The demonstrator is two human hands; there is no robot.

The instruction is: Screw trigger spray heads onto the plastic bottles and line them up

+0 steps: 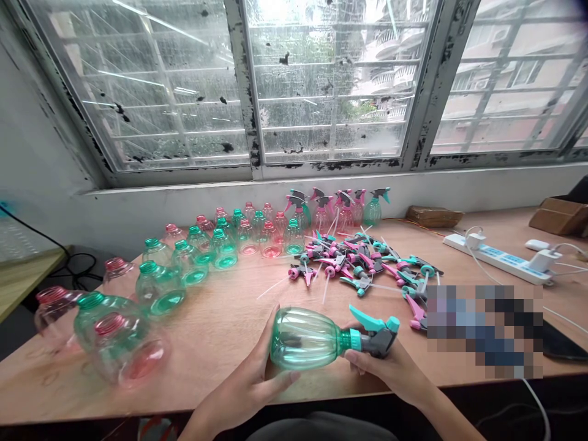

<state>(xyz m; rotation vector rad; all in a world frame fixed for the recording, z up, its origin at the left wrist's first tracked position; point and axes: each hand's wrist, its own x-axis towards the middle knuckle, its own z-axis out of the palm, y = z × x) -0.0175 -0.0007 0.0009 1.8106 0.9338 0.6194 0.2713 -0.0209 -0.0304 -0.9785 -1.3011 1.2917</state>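
Observation:
A clear green spray bottle (305, 338) lies sideways above the front of the table, its base to the left. My left hand (257, 373) is wrapped round the bottle's base end, thumb along the lower side. At the other end, my right hand (386, 367) grips the grey and teal spray head (379, 334) near its collar, which sits on the bottle's neck. Some of the right fingers are hidden behind the head. Just beyond lies a pile of loose pink, teal and grey spray heads (353, 260) with thin white tubes.
Open green and pink bottles (225, 250) stand in rows at the left and back. Several bottles with heads fitted (373, 209) stand by the wall under the window. A power strip (498, 258), a brown block (434, 216) and a cardboard box (558, 214) are at right.

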